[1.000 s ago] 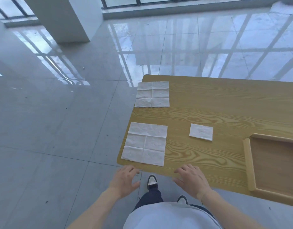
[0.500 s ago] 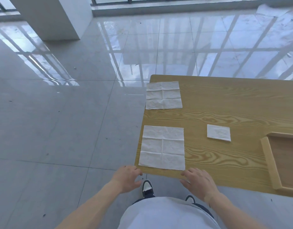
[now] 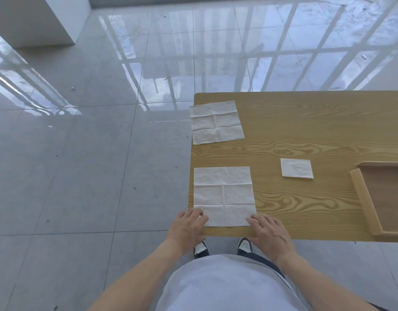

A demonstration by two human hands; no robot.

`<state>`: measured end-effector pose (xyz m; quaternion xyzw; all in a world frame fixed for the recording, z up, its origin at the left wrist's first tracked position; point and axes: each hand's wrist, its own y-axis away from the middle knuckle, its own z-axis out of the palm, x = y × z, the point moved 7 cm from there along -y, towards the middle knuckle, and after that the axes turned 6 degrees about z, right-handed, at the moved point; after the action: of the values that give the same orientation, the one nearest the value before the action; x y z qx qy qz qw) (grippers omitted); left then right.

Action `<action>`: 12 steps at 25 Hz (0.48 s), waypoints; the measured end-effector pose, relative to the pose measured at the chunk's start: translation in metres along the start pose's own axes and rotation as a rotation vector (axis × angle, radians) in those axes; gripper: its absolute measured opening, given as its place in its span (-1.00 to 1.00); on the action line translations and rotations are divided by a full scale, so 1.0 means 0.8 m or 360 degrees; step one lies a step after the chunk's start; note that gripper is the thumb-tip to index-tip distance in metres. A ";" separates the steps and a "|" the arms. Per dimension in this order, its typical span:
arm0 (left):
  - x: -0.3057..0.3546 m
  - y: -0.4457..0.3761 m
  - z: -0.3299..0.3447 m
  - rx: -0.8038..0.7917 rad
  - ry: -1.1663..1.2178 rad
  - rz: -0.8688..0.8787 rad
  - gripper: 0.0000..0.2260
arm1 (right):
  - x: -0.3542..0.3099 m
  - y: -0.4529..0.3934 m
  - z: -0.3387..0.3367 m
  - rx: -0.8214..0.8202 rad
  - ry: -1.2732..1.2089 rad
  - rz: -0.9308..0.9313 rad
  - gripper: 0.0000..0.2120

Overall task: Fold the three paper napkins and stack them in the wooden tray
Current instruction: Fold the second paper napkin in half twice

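Note:
A white unfolded napkin lies flat at the near left corner of the wooden table. My left hand rests at its near left corner and my right hand at its near right corner, fingers spread, touching the paper's edge. A second unfolded napkin lies farther back along the left edge. A small folded napkin sits on the table to the right. The wooden tray stands at the right, cut off by the frame, with nothing visible in it.
The table's left and near edges drop to a glossy grey tiled floor. A white pillar stands at the far left. My shoes show below the table edge.
Both hands have moved forward from the table's near edge onto the near corners of the closest napkin. The view has shifted, so the table sits farther right.

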<state>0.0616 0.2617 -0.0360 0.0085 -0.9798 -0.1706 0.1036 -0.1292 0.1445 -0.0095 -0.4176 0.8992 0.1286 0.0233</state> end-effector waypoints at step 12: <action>0.033 0.011 0.004 0.0099 -0.0073 -0.0103 -0.60 | 0.018 0.013 0.031 0.0143 -0.0032 -0.0042 -0.60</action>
<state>0.0356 0.2696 -0.0308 0.0396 -0.9860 -0.1434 0.0751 -0.1481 0.1461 -0.0339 -0.4268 0.8981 0.0919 0.0527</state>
